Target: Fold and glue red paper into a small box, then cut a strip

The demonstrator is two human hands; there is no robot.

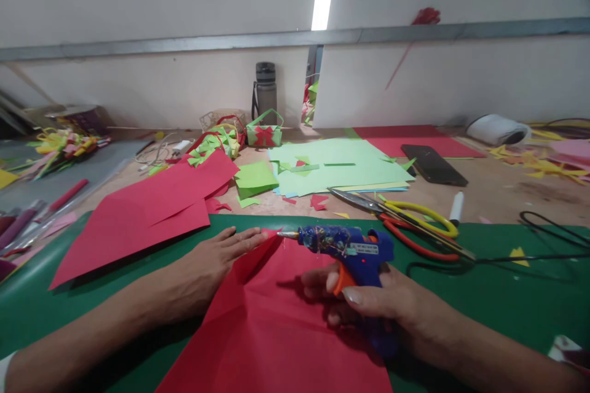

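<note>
A large red paper sheet [286, 338] with creases lies in front of me, its far corner folded up into a raised flap. My left hand [221, 258] lies along the flap's left side, fingers stretched out and fingertips at the corner. Its thumb is hidden. My right hand [387, 301] is wrapped round the handle of a blue glue gun [341, 241], with fingers by the orange trigger. The metal nozzle points left and meets the sheet's corner, close to my left fingertips. Thin glue strands cling to the gun's barrel.
Scissors [415, 215] with yellow and red handles lie right of the gun, near a black cable [520, 258]. Behind are red sheets [152, 196], pale green sheets [332, 159], a phone [434, 164], a small paper basket [264, 135] and a bottle [266, 95]. A green mat [530, 295] lies beneath.
</note>
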